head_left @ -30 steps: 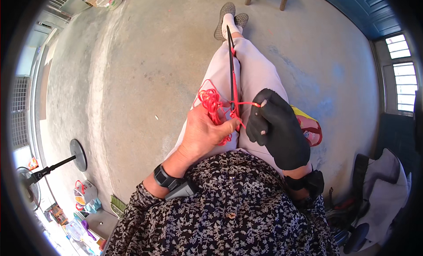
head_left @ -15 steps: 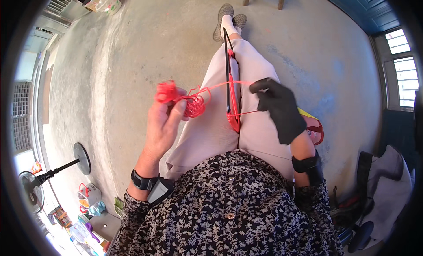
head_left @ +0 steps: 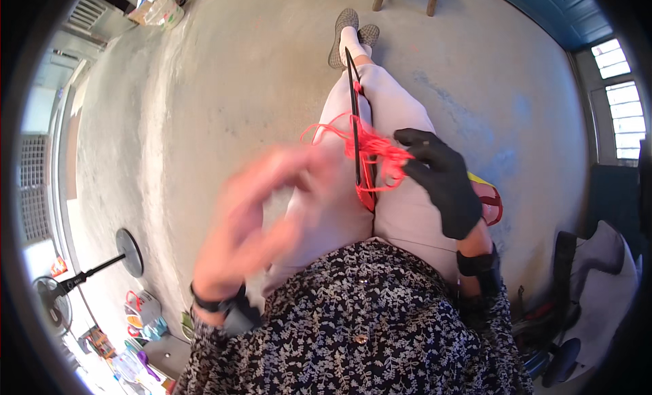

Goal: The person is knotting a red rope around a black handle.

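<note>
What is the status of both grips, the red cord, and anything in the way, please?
Left grip: open, blurred, nothing visible held. Right grip, black-gloved: closed on red cord. Possibly in the way: narrow black-and-red frame, crossed by the cord.

Cord bundle (head_left: 382,150) over legs (head_left: 411,215), between left hand (head_left: 236,220) and right hand (head_left: 445,184) (against the latter)

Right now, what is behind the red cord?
Behind the red cord, pale trousers and a little grey floor show around its loose loops. What its dense part covers by the gloved right hand cannot be seen.
</note>
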Motion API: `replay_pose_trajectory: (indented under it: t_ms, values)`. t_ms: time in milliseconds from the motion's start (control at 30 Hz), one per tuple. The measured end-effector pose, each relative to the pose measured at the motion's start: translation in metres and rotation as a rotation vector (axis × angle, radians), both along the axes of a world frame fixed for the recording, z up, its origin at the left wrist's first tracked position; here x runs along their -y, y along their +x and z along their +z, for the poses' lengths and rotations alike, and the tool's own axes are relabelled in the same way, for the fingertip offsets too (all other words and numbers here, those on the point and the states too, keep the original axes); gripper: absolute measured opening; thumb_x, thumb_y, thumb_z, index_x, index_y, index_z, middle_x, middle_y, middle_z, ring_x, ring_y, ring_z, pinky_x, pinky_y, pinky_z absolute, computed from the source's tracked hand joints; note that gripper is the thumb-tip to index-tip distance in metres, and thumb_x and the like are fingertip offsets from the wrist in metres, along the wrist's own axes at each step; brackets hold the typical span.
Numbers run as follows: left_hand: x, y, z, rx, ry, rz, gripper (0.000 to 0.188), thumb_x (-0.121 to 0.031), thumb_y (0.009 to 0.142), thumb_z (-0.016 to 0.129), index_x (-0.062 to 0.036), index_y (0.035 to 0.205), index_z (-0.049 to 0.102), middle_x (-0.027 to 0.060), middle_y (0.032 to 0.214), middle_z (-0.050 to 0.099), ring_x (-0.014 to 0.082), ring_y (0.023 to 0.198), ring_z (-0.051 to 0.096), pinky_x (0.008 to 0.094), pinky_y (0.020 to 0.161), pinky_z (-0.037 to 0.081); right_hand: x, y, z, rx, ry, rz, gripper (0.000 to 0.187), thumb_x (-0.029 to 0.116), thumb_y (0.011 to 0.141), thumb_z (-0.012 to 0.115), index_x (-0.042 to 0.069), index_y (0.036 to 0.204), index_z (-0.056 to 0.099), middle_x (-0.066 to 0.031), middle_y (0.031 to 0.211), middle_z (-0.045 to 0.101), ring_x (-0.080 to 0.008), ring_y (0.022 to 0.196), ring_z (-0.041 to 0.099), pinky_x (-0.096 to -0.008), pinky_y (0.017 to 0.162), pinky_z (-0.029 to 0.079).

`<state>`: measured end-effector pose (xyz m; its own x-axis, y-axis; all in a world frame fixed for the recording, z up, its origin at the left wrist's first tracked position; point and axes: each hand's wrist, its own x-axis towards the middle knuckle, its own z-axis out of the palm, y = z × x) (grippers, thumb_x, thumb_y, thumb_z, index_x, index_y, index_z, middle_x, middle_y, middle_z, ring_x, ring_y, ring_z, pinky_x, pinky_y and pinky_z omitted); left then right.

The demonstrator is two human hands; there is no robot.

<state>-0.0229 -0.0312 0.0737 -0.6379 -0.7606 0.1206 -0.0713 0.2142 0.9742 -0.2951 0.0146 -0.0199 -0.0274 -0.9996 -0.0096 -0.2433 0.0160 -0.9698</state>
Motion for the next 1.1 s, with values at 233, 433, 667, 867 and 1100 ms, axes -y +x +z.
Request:
replay_pose_trajectory:
  t_ms: [233, 433, 667, 867, 1100]
  values:
    - [-0.069, -0.018, 0.067, -0.788, 0.183, -0.631, 0.048, -0.01, 0.09, 0.063, -0.0035, 0.135, 0.046, 0.0426, 0.126, 0.045, 0.0502, 0.111, 0.056, 0.0517, 0.091, 0.05, 0.001, -0.009, 0.037, 0.294, -0.102, -0.161, 0.035, 0.027, 0.091, 0.054, -0.003, 0.108, 0.053, -0.0198, 0.109, 0.062, -0.0321, 0.111, 0.057, -0.0487, 0.103, 0.041]
    - [-0.101, -0.039, 0.045, -1.129, 0.188, -0.491, 0.034, 0.001, 0.083, 0.068, -0.0001, 0.116, 0.061, 0.0438, 0.123, 0.046, 0.0496, 0.11, 0.056, 0.0464, 0.09, 0.052, 0.003, -0.013, 0.027, 1.155, 0.051, -0.329, 0.021, 0.029, 0.093, 0.056, 0.008, 0.098, 0.054, -0.0032, 0.082, 0.055, -0.0173, 0.066, 0.053, -0.0338, 0.068, 0.044]
    - [-0.111, -0.043, 0.05, -1.163, 0.311, -0.513, 0.028, 0.002, 0.081, 0.07, 0.0017, 0.108, 0.062, 0.0446, 0.12, 0.047, 0.0484, 0.111, 0.056, 0.0474, 0.09, 0.052, -0.017, -0.04, 0.033, 1.234, 0.086, -0.192, 0.02, 0.026, 0.097, 0.05, 0.008, 0.105, 0.05, -0.0001, 0.079, 0.048, -0.0089, 0.055, 0.045, -0.0269, 0.051, 0.037]
    - [-0.055, -0.041, 0.021, -0.824, 0.483, -0.919, 0.038, -0.013, 0.088, 0.066, 0.0035, 0.119, 0.052, 0.0241, 0.113, 0.057, 0.0331, 0.103, 0.059, 0.0422, 0.085, 0.051, -0.039, -0.052, 0.058, 1.359, 0.017, -0.033, 0.019, 0.027, 0.101, 0.043, 0.009, 0.1, 0.048, 0.0021, 0.073, 0.04, -0.0051, 0.052, 0.041, -0.0231, 0.045, 0.035]
    - [-0.053, -0.046, -0.045, -0.625, 1.251, -0.159, 0.045, -0.036, 0.091, 0.059, 0.001, 0.116, 0.056, 0.017, 0.127, 0.055, 0.0252, 0.114, 0.056, 0.0359, 0.087, 0.049, -0.062, -0.026, 0.087, 1.448, 0.024, 0.029, 0.019, 0.027, 0.099, 0.047, 0.009, 0.096, 0.052, 0.0015, 0.07, 0.046, -0.007, 0.052, 0.045, -0.024, 0.046, 0.036]
